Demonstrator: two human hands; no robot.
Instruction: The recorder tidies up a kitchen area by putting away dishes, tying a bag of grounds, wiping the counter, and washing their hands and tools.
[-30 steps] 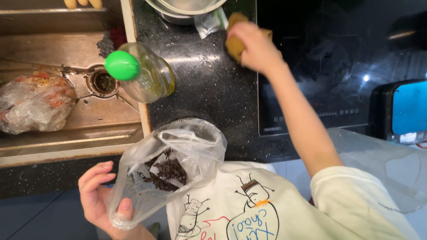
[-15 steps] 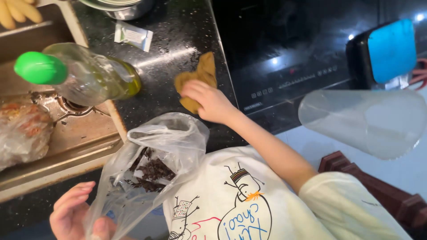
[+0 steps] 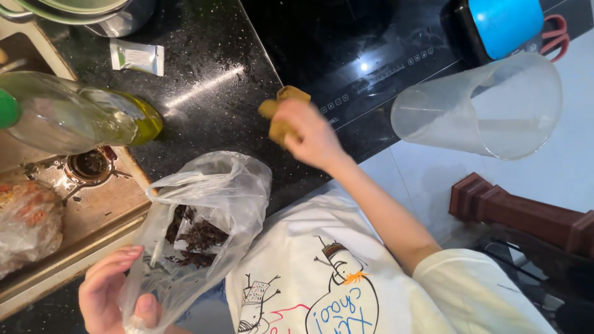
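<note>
My right hand [image 3: 312, 137] grips a mustard-yellow cloth [image 3: 281, 111] and presses it on the black speckled countertop [image 3: 210, 80], close to the edge of the dark cooktop [image 3: 346, 55]. My left hand [image 3: 114, 297] holds a clear plastic bag [image 3: 204, 229] open at the counter's front edge. Dark brown scraps [image 3: 197, 238] lie inside the bag.
A bottle of yellow liquid [image 3: 80, 117] stands by the steel sink [image 3: 93, 204], where a wrapped bundle [image 3: 28, 226] lies near the drain [image 3: 90, 164]. A small white sachet [image 3: 137, 57] and a metal pot [image 3: 80, 12] sit further back. A clear plastic jug [image 3: 479, 108] and a blue-lidded appliance [image 3: 504, 25] are at right.
My right hand has drawn the cloth across the countertop from the far side back toward me and the counter's front edge. The left hand still holds the bag.
</note>
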